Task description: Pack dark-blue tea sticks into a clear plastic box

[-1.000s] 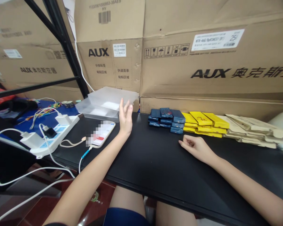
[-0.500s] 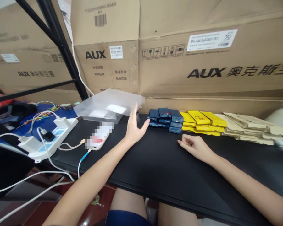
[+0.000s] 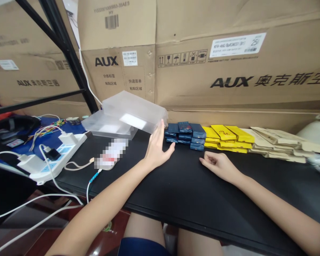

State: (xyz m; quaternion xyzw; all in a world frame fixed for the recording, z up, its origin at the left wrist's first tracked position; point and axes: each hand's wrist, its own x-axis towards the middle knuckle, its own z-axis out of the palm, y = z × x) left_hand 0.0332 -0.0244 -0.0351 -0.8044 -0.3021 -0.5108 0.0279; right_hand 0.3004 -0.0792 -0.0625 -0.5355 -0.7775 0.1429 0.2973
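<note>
Now up-left of left hand (image 3: 157, 151), nearer than right hand (image 3: 219, 164), by back edge of surface (image 3: 176, 193): upper tray (image 3: 134, 105) | sloping lengthwise down toward left hand, apparently touching | translucent, boxy, tilted above lower tray (image 3: 95, 121) | left: thumb spread from straight fingers; right: loosely curled

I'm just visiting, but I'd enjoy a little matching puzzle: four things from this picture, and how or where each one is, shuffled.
1. left hand
2. right hand
3. yellow packets
4. phone

A. lying beside the white power strip
B. stacked between the dark blue packets and the beige packets
C. open, at the edge of the tilted clear tray
D. loosely curled

Pairs: 1-C, 2-D, 3-B, 4-A
</note>
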